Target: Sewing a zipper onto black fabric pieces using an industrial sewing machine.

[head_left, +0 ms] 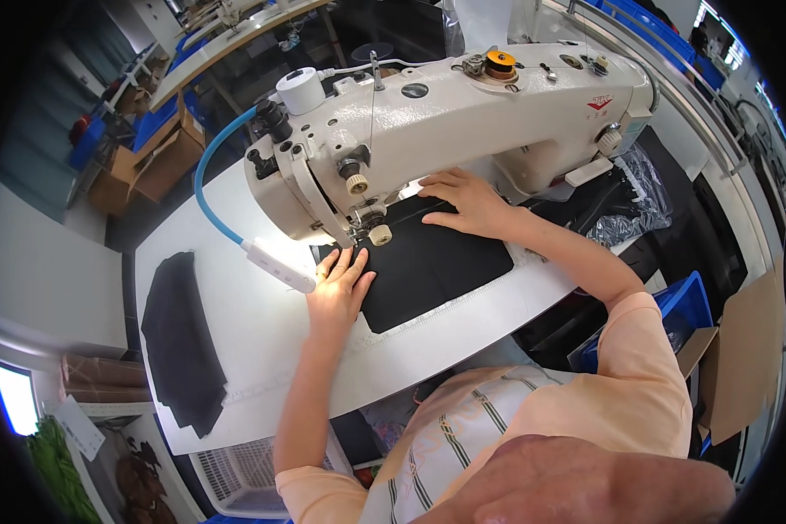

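Note:
A piece of black fabric (pixel 432 266) lies flat on the white table of a sewing machine (pixel 445 109), partly under the machine's needle area. My left hand (pixel 339 288) rests at the fabric's left edge, just below the presser foot, with fingers stretched out flat. Farther right, my right hand (pixel 467 205) lies on the fabric's far part under the machine arm, its fingers spread. The needle itself is hidden behind the machine head. Left of my left hand, a white lamp (pixel 279 267) on a blue bendy neck lights the spot.
More black fabric (pixel 182 345) lies at the table's left end. Clear plastic wrapping (pixel 642 196) and dark cloth sit at the right. A white basket (pixel 240 480) stands below the table, a blue bin (pixel 690 306) and cardboard (pixel 747 349) at my right. Cartons (pixel 153 166) stand far left.

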The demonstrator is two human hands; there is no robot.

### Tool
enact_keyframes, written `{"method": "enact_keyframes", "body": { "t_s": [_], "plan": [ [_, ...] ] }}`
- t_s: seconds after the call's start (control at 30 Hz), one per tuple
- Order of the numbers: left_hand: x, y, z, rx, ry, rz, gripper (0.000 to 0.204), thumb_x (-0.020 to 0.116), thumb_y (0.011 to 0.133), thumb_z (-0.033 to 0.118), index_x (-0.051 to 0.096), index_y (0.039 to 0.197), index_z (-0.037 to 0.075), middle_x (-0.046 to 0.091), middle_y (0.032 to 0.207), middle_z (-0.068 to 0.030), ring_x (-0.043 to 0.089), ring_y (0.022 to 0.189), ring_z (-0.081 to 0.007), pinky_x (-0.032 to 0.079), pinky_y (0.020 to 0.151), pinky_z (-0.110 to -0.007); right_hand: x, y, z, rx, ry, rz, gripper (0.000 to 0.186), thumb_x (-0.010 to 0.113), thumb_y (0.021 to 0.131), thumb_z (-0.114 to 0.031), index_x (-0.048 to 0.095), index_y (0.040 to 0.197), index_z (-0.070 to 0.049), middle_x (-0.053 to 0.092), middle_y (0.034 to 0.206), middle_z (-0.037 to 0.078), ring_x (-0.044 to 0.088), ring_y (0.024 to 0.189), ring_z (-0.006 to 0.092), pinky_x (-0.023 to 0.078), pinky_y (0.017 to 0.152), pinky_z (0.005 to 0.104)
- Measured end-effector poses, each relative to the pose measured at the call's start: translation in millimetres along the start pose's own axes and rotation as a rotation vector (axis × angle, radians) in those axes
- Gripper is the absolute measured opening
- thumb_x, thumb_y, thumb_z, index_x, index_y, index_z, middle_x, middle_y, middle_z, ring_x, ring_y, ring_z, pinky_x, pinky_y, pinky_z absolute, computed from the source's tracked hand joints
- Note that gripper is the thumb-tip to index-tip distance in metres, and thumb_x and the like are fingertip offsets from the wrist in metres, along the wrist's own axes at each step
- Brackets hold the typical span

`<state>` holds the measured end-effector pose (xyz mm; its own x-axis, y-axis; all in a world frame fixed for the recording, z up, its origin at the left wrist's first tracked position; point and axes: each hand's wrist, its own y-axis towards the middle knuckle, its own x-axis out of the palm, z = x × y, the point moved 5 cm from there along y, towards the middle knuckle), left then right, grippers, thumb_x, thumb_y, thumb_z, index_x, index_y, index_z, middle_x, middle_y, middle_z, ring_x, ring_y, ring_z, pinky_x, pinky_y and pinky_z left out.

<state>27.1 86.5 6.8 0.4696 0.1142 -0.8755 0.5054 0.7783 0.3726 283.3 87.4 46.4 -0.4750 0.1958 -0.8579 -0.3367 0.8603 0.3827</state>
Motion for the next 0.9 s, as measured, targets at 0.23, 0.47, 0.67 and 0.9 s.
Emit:
{"method": "enact_keyframes", "body": {
  "t_s": [0.23, 0.47, 0.67, 0.9],
  "plan": [
    [-3, 0, 2, -0.014, -0.003, -0.029, 0.038, 0.067, 0.088, 0.033, 0.066, 0.123, 0.019, 0.06, 0.132, -0.0047, 0.054, 0.122, -0.0253, 0.022, 0.104, -0.071, 12, -3, 6, 0.028, 0.011, -0.096, 0.048, 0.066, 0.087, -0.039, 0.062, 0.117, -0.001, 0.059, 0.126, 0.012, 0.051, 0.12, 0.0303, 0.04, 0.103, 0.0414],
    [-3, 0, -1, -0.007, -0.003, -0.019, 0.037, 0.065, 0.089, 0.032, 0.065, 0.124, 0.019, 0.059, 0.134, -0.0049, 0.053, 0.122, -0.0252, 0.022, 0.105, -0.069, 2, 30, 15, 0.116, -0.141, -0.23, 0.057, 0.075, 0.075, -0.048, 0.064, 0.108, -0.003, 0.064, 0.113, 0.014, 0.059, 0.106, 0.0293, 0.046, 0.091, 0.0406],
    [1, -1, -9, 0.046, -0.08, -0.01, 0.034, 0.063, 0.091, 0.023, 0.064, 0.125, 0.018, 0.059, 0.134, -0.0058, 0.054, 0.121, -0.0257, 0.025, 0.106, -0.067, -1, 41, 6, 0.262, 0.028, -0.744, 0.044, 0.07, 0.081, -0.039, 0.058, 0.078, 0.004, 0.059, 0.065, 0.013, 0.06, 0.061, 0.0223, 0.046, 0.059, 0.0354],
    [-20, -8, 56, 0.265, -0.206, 0.018, 0.046, 0.056, 0.089, 0.002, 0.051, 0.134, 0.005, 0.05, 0.14, -0.0128, 0.049, 0.124, -0.0296, 0.036, 0.103, -0.046, 5, -90, -93, 0.194, 0.442, -0.486, 0.036, 0.056, 0.096, -0.028, 0.059, 0.093, 0.008, 0.065, 0.078, 0.021, 0.062, 0.069, 0.0277, 0.048, 0.068, 0.0398]
  ]
}}
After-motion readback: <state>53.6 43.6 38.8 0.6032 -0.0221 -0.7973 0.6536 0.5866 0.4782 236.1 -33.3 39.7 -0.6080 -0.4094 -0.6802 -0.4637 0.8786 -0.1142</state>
